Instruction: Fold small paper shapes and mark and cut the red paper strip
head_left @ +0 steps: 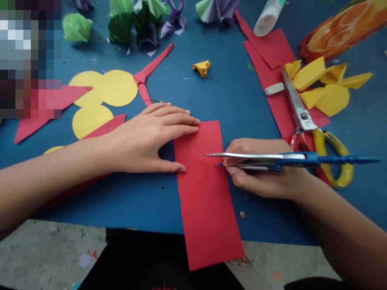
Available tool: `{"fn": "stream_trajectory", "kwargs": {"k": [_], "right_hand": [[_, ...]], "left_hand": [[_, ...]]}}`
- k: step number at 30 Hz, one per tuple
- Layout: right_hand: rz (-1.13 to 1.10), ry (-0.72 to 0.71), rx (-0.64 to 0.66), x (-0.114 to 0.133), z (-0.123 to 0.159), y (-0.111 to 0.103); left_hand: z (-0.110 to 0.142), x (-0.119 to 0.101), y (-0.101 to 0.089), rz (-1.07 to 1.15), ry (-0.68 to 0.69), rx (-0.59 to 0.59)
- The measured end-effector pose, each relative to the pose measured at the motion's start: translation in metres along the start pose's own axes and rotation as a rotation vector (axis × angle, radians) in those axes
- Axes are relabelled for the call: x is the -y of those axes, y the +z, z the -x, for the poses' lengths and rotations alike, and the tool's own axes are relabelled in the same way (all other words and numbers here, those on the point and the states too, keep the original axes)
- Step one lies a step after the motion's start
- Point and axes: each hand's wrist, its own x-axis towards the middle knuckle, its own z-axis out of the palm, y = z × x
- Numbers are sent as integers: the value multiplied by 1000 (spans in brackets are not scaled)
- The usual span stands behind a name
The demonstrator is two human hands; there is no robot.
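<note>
A long strip of red paper [205,201] lies in front of me, its near end hanging past the table edge. My left hand [151,133] rests open at its left side, with fingertips and thumb pressing on the paper. In my right hand [263,169] is a drawing compass [305,159] with blue and silver parts, lying almost level. The compass's metal needle point reaches over the middle of the strip, and its blue pencil leg is near the strip's right edge. My right fingers pinch the compass beside that edge.
Scissors [305,121] with red and yellow handles lie right, near yellow paper pieces [332,96], an eraser [274,88] and a glue stick [269,18]. Yellow circles [119,88] lie left. Folded green and purple paper [121,24] is at the back of the blue table [136,197].
</note>
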Motion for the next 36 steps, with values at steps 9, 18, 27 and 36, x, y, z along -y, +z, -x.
{"fn": "stream_trajectory", "kwargs": {"k": [9,18,27,36], "right_hand": [[83,-33,3,0,0,4],[87,-77,58,-1,-1,2],[97,-45,45,-2,1,1],[-11,-139,101,-5,1,3]], "left_hand": [[1,0,0,13,3,-4],[1,1,0,1,6,2],[1,1,0,-12,11,-4],[1,0,0,-8,2,2]]}}
